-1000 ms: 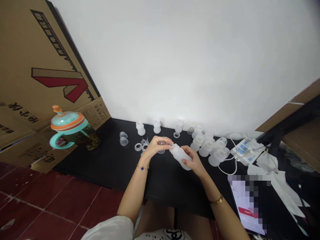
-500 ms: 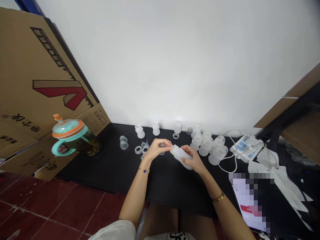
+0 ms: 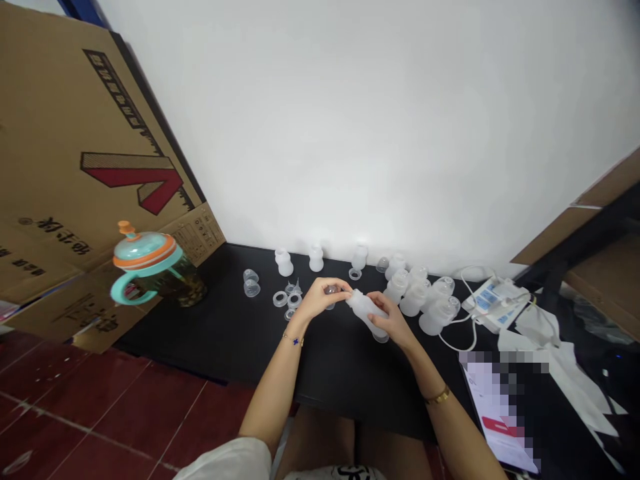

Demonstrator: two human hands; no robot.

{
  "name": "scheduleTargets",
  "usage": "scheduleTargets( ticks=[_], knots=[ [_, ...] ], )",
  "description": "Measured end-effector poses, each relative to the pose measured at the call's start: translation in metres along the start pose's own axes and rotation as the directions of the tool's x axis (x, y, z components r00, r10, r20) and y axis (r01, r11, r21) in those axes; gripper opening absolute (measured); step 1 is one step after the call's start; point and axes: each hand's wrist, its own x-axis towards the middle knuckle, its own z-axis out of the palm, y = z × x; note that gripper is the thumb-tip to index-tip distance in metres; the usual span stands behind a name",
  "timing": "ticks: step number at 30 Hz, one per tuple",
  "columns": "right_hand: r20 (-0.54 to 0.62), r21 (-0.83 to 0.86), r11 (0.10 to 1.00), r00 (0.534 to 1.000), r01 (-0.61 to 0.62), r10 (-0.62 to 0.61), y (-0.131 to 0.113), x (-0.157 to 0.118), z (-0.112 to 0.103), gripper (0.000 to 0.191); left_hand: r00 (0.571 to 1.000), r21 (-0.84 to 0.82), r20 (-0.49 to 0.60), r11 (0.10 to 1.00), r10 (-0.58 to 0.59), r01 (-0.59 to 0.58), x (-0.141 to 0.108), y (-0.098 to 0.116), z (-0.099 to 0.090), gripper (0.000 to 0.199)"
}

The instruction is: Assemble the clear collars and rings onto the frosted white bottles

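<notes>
A translucent white baby bottle [image 3: 367, 312] is held tilted over the black table, its mouth pointing up and left. My right hand [image 3: 389, 317] wraps round its body. At the mouth, my left hand [image 3: 327, 295] has its fingers pinched on the neck; any small part between them is hidden. A clear dome cap [image 3: 331, 290] shows just by the left fingers, partly covered. White rings [image 3: 281, 299] and clear teats [image 3: 294, 287] lie left of my left hand. Two clear dome caps [image 3: 251, 287] are farther left.
Two uncapped bottles [image 3: 316, 258] stand by the wall. Another bottle [image 3: 359, 256] has a ring [image 3: 355, 274] before it. Several capped bottles [image 3: 415, 297] crowd the right, beside a power strip [image 3: 497, 300] and a tablet [image 3: 493, 413]. A large jug [image 3: 160, 273] stands left by a carton [image 3: 45, 167].
The view has shifted slightly, so everything sits a little farther right. Both hands stay on the bottle, with the left fingers still at its mouth.
</notes>
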Motion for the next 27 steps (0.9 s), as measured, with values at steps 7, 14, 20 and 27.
scheduleTargets(
  ticks=[7,14,20,27],
  knots=[
    [-0.034,0.028,0.999,0.999,0.021,-0.02,0.004,0.002,0.005,0.038,0.998,-0.16,-0.046,0.987,-0.036,0.028,0.003,0.002,0.004,0.033],
    [-0.052,0.088,0.996,0.999,-0.006,0.01,0.006,0.003,0.007,0.04,0.958,-0.469,-0.17,0.874,-0.233,0.129,0.011,-0.012,0.019,0.045],
    [-0.013,0.095,0.995,1.0,-0.017,0.018,0.006,0.003,0.01,0.039,0.893,-0.807,-0.127,0.569,-0.431,0.16,0.015,-0.018,0.022,0.044],
    [0.013,0.038,0.999,0.999,-0.031,0.03,0.009,0.002,0.013,0.035,0.852,-0.952,-0.092,0.296,-0.515,0.077,0.013,-0.022,0.011,0.031]
  ],
)
